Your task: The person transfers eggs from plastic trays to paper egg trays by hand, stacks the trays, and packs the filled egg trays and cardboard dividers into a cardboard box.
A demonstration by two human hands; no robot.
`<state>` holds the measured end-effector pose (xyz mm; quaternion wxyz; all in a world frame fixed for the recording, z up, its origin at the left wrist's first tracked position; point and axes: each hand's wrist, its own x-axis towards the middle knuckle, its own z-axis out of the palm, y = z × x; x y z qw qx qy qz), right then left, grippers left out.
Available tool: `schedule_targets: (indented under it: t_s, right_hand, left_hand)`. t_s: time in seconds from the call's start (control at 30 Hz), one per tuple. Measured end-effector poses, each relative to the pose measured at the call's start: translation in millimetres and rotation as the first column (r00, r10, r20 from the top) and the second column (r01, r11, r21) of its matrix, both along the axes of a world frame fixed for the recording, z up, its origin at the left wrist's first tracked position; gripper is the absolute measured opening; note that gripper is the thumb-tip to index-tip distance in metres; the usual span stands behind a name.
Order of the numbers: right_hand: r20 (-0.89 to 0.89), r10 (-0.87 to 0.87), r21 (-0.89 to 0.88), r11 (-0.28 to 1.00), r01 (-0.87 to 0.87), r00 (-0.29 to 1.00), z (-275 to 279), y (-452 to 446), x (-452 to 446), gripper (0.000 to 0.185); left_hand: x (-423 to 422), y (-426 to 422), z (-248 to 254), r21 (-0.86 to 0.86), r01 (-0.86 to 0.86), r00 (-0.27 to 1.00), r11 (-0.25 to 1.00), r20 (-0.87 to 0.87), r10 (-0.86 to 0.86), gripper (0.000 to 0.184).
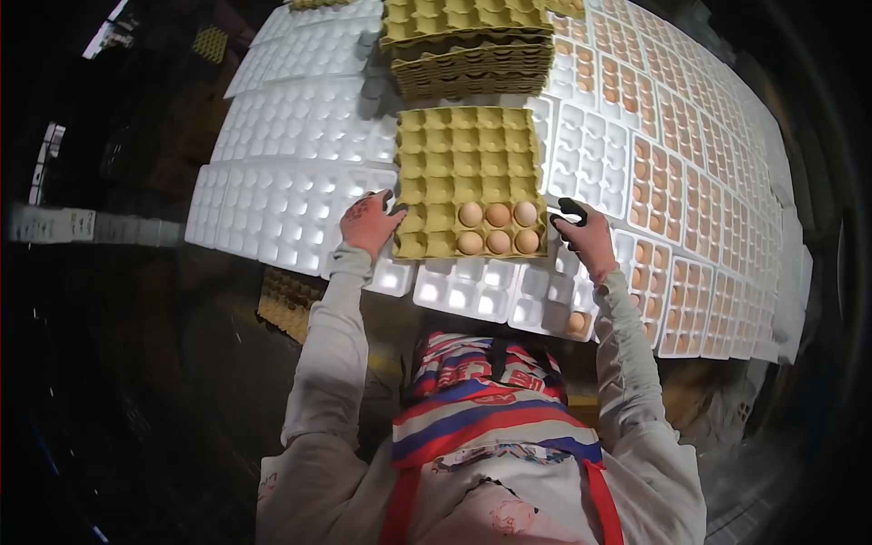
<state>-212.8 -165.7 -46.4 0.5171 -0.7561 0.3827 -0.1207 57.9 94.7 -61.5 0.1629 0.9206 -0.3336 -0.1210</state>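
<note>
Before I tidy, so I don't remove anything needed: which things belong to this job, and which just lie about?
Likely the job's:
central yellow tray
its six eggs
white trays
yellow tray stack

Likely lying about:
brown tray, lower left
distant tray, upper left

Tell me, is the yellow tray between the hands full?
Partly: six eggs fill the near right corner; the tray's remainder is bare.

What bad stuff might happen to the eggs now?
The six eggs all sit at one corner of the yellow tray, so if the left hand and right hand lifted it unevenly, it might tip and some could roll out. Also, the lone egg in the white tray is near the front edge, so a bump might crack it.
</note>
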Motion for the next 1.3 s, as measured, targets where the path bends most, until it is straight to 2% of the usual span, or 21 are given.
schedule_targets:
  t_s: [0.13, 0.2, 0.27, 0.33, 0.37, 0.4, 0.47, 0.5, 0.53, 0.57, 0.6, 0.67, 0.73, 0.87, 0.93, 0.97, 1.0, 1.07, 1.2, 1.27, 1.3]
  right_hand:
    - [-0.178, 0.394, -0.404, 0.806, -0.432, 0.902, 32, -3, 19, 0.051]
    - [-0.32, 0.51, -0.59, 0.552, -0.589, 0.798, 10, -5, 46, 0.054]
    - [-0.453, 0.544, -0.427, 0.563, -0.708, 0.706, 7, -10, 54, 0.049]
    - [-0.192, 0.476, -0.521, 0.692, -0.5, 0.858, -3, -16, 29, 0.054]
    - [0.129, 0.339, -0.063, 0.941, -0.334, 0.932, 6, -18, 18, 0.055]
    - [0.344, 0.081, 0.391, 0.894, -0.221, 0.935, 13, -21, 11, 0.056]
    - [0.569, -0.186, 0.649, 0.7, -0.298, 0.801, 16, -26, 11, 0.053]
    - [0.525, -0.072, 0.675, 0.642, -0.364, 0.848, 14, -35, 14, 0.053]
    - [0.445, 0.157, 0.527, 0.751, -0.399, 0.882, 11, -39, 25, 0.051]
    - [0.242, 0.478, 0.007, 0.869, -0.494, 0.844, 5, -35, 37, 0.046]
    - [-0.099, 0.61, -0.492, 0.656, -0.572, 0.786, 6, -24, 53, 0.042]
    - [-0.514, 0.603, -0.425, 0.439, -0.792, 0.61, 19, 1, 76, 0.016]
    - [-0.51, 0.592, -0.529, 0.356, -0.77, 0.624, -4, 8, 78, 0.015]
    - [-0.312, 0.62, -0.487, 0.546, -0.682, 0.72, 1, 4, 63, 0.028]
    - [0.042, 0.436, -0.31, 0.861, -0.403, 0.899, -5, -4, 51, 0.033]
    - [0.202, 0.334, 0.13, 0.922, -0.364, 0.921, 2, -22, 44, 0.037]
    - [0.321, 0.156, 0.563, 0.761, -0.321, 0.934, -3, -42, 38, 0.036]
    - [0.415, -0.406, 0.852, 0.488, -0.19, 0.814, -11, -79, 28, 0.042]
    - [0.393, -0.439, 0.71, 0.703, 0.037, 0.808, -35, -186, 34, 0.044]
    - [0.153, -0.24, 0.234, 0.951, 0.201, 0.959, -37, -214, 50, 0.051]
    - [-0.074, -0.183, -0.358, 0.922, 0.145, 0.98, -38, -219, 55, 0.056]
  left_hand:
    - [-41, -49, 35, -0.159, 0.255, 0.966, 0.954, 0.081, -0.245, 0.048]
    - [-53, -79, 40, 0.092, 0.399, 0.909, 0.912, 0.092, -0.407, 0.048]
    - [-58, -102, 30, 0.395, 0.476, 0.854, 0.786, 0.004, -0.52, 0.048]
    - [-52, -91, 17, 0.286, 0.526, 0.828, 0.801, 0.043, -0.559, 0.046]
    - [-54, -87, 17, 0.161, 0.48, 0.871, 0.862, 0.031, -0.49, 0.042]
    - [-55, -82, 17, 0.042, 0.403, 0.915, 0.914, 0.003, -0.404, 0.039]
    - [-45, -70, 10, -0.396, -0.019, 0.895, 0.918, -0.416, -0.162, 0.036]
    - [-39, -66, 20, -0.551, -0.288, 0.698, 0.783, -0.681, -0.223, 0.037]
    - [-43, -61, 30, -0.531, -0.566, 0.447, 0.631, -0.841, -0.306, 0.042]
    - [-44, -54, 29, -0.552, -0.43, 0.56, 0.715, -0.784, -0.269, 0.044]
    - [-42, -49, 23, -0.542, -0.282, 0.661, 0.792, -0.708, -0.249, 0.048]
    - [-65, -49, 29, -0.079, 0.365, 0.898, 0.928, -0.231, -0.373, 0.052]
    - [-93, -59, 34, 0.429, 0.529, 0.802, 0.732, 0.027, -0.596, 0.051]
    - [-96, -66, 40, 0.377, 0.524, 0.808, 0.764, 0.064, -0.585, 0.045]
    - [-90, -67, 49, 0.251, 0.49, 0.859, 0.835, 0.025, -0.512, 0.053]
    - [-81, -69, 53, 0.068, 0.468, 0.883, 0.881, -0.053, -0.466, 0.055]
    - [-75, -75, 59, -0.11, 0.415, 0.893, 0.903, -0.144, -0.427, 0.057]
    - [-67, -115, 72, -0.244, 0.41, 0.869, 0.879, -0.188, -0.458, 0.057]
    - [-46, -253, 58, -0.333, 0.654, 0.676, 0.679, -0.145, -0.722, 0.062]
    - [-28, -318, 28, -0.173, 0.787, 0.598, 0.592, -0.024, -0.801, 0.059]
    - [-22, -346, 20, -0.139, 0.784, 0.602, 0.606, -0.069, -0.795, 0.056]
